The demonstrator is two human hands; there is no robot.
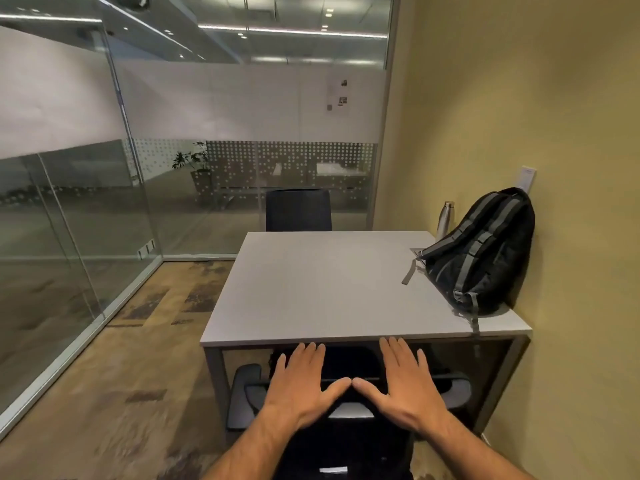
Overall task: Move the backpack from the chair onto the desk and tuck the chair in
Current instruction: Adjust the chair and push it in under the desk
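Since the backpack [481, 252] is already sitting on the surface [322, 285], leaned up against the yellow wall [554, 133] at the far right next to a steel water bottle [445, 220], the only bit left looks like the chair tuck. In the head view, both hands are flat on the top of the office chair [341, 372] backrest: left hand [301, 379] and right hand [403, 379], palms down, fingers [308, 355] spread and stretched out straight, thumbs nearly touching in the middle. They're pressing, not wrapped around anything.

The seat already looks mostly under the near edge of the surface, and the armrests [244, 393] sit lower than that edge, so I'd guess they'll clear.

My tip for doing it well: push straight and evenly with both palms so the chair doesn't swivel or drift toward the leg on the left. Go slow at the end so the backrest doesn't knock the edge and jostle the backpack, whose loose strap [475, 323] hangs over the front corner.
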